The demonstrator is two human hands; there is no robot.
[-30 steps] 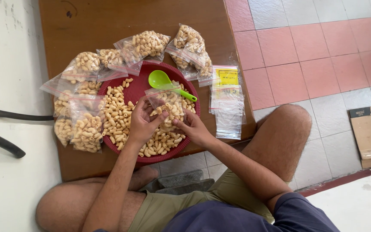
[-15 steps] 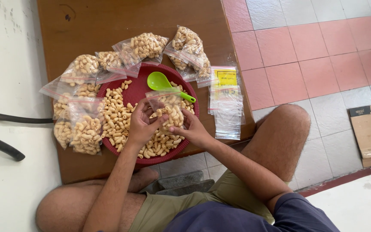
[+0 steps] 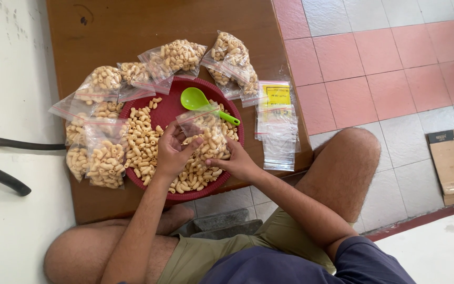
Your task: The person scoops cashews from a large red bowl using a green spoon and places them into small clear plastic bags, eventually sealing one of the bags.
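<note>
Hands (image 3: pixel 206 158) both gripping a clear bag (image 3: pixel 203 129) over red tray (image 3: pixel 169 108), brown table (image 3: pixel 132 21), pink-and-white tiled floor (image 3: pixel 384 58).

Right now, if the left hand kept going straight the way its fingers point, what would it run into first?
The left hand points up and to the right, toward the small clear bag it already pinches. Past that, the green scoop on the red tray looks first in line, though depth is hard to judge from above.
</note>
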